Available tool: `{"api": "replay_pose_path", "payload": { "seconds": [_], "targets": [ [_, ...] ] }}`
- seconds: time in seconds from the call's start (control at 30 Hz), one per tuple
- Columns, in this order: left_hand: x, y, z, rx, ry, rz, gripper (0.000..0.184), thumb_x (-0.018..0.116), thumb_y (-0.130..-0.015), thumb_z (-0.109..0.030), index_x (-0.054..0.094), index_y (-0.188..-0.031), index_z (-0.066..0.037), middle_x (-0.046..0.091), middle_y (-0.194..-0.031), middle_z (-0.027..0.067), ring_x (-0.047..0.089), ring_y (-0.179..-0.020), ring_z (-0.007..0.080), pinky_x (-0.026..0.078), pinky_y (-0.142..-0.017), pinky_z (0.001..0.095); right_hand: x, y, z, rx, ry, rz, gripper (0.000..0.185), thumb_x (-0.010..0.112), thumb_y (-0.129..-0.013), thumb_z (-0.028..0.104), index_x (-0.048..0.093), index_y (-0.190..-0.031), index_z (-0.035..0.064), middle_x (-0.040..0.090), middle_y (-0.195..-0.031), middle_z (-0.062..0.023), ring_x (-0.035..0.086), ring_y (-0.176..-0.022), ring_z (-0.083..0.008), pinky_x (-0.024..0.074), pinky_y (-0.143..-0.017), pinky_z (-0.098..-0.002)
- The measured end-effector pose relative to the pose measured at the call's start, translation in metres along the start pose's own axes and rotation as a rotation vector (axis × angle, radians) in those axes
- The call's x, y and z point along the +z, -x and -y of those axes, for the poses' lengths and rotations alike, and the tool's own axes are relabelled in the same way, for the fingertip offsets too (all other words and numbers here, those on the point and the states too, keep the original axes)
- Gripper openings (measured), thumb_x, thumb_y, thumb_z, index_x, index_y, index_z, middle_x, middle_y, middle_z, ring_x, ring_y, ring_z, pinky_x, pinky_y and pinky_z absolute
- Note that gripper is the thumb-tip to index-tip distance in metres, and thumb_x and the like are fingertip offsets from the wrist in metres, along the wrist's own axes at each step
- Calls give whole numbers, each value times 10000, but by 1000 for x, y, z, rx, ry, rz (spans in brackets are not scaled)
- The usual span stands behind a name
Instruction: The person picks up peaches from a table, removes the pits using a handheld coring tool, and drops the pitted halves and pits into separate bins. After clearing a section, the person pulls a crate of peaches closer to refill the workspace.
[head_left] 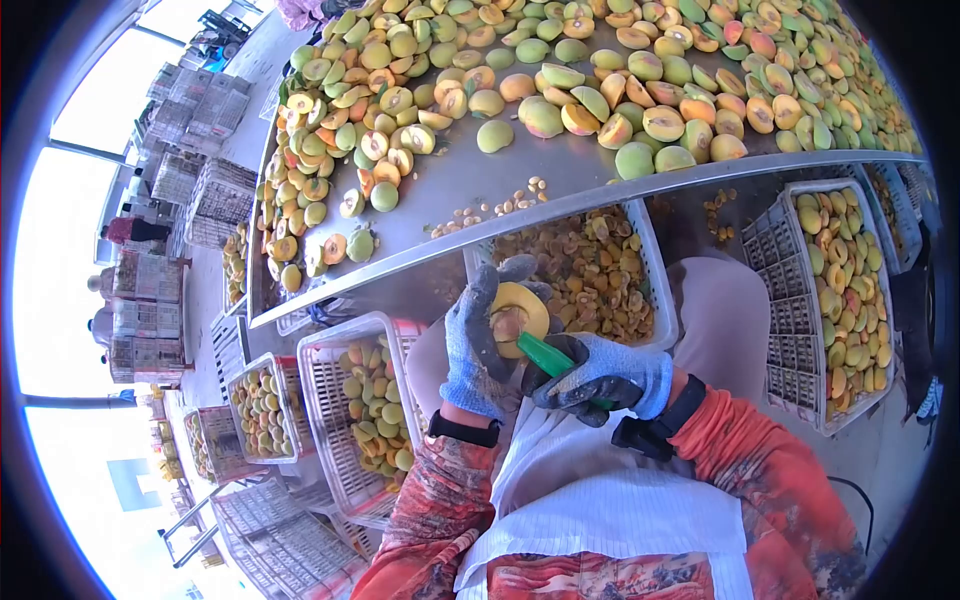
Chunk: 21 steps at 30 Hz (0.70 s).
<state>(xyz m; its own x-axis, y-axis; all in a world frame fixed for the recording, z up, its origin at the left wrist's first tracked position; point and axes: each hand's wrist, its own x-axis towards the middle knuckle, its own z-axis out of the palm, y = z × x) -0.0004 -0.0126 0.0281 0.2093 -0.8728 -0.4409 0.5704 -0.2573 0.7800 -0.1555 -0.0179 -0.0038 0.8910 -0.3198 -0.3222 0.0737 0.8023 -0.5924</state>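
My left hand (474,342), in a grey-and-blue work glove, is wrapped around a peach half (521,310) with its cut face turned up. In my gloved right hand (612,374) is a green-handled tool (545,354). Its front end meets the lower edge of the cut face; the working tip cannot be made out. Both hands are close together above my lap, in front of the metal table (430,205). Just beyond them, partly under the table edge, a crate (657,275) holds brown-orange pits and scraps.
Many halved peaches (663,124) cover the table, with loose pits (520,199) near its raised edge. Crates of peach halves stand left (312,362) and right (780,240) of my legs. Stacked crates (147,310) and other people (135,230) are farther left.
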Motion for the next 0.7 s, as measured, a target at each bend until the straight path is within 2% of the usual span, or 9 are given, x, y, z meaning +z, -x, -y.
{"api": "replay_pose_path", "payload": {
  "seconds": [0.17,0.23,0.3,0.33,0.37,0.4,0.47,0.63,0.7],
  "targets": [
    [-92,-16,-27,124,124,-97,511,476,-876,-455,491,-1194,-55,625,-905,122,630,-780,253,532,-531,324,-7,-5,7,-254,-58,-78,297,720,-722,176,571,-938,37,585,-660,-59,562,-468,-137,424,-394,-301],
    [-147,-6,-51,197,-177,-243,444,542,-868,-356,516,-1179,-40,630,-915,99,630,-770,198,533,-648,277,-51,-19,-19,-504,1364,-720,332,695,-741,272,570,-927,27,610,-678,-130,603,-524,-236,468,-481,-371],
    [-260,-25,-67,323,-806,-471,384,598,-844,-156,511,-1193,-23,620,-958,96,617,-785,167,516,-680,248,-87,-15,-31,-95,1599,-828,378,637,-768,372,575,-933,38,612,-695,-168,612,-592,-304,479,-549,-415],
    [-268,-29,-83,415,-1037,-548,382,589,-823,-56,510,-1194,-10,611,-990,97,608,-799,150,509,-695,235,-92,-16,-26,-115,1597,-836,378,637,-768,372,575,-933,38,612,-695,-168,612,-592,-304,479,-549,-415],
    [-240,-31,-96,493,-1273,-626,401,580,-802,44,508,-1195,3,602,-1022,97,600,-814,134,503,-710,222,-91,-13,-25,-125,1552,-875,383,612,-782,396,578,-938,48,614,-687,-154,612,-587,-296,477,-538,-409],
    [-209,-44,-104,474,-859,-609,384,548,-803,85,513,-1180,22,587,-1061,105,594,-853,131,503,-719,222,-91,-12,-27,-129,1504,-912,391,587,-795,420,582,-944,58,616,-679,-139,613,-582,-287,475,-526,-402],
    [-151,-94,-115,496,-672,-491,375,535,-814,84,504,-1184,34,588,-1068,112,595,-878,148,499,-727,215,-104,-21,-35,-144,1476,-888,396,584,-794,429,584,-943,63,615,-671,-131,610,-569,-287,475,-523,-404],
    [-19,-253,-60,475,-767,66,406,555,-835,-29,482,-1233,-1,558,-1153,107,568,-951,153,466,-778,236,-113,-26,-42,-169,1432,-830,370,548,-804,435,557,-915,82,601,-615,-131,602,-534,-312,471,-491,-439],
    [28,-278,-39,782,-1674,-18,504,622,-813,-112,443,-1277,-30,543,-1160,115,525,-1071,207,446,-877,290,-115,-29,-43,-224,1408,-869,343,547,-802,415,564,-894,85,593,-600,-126,595,-517,-310,466,-482,-439]
  ]
}}
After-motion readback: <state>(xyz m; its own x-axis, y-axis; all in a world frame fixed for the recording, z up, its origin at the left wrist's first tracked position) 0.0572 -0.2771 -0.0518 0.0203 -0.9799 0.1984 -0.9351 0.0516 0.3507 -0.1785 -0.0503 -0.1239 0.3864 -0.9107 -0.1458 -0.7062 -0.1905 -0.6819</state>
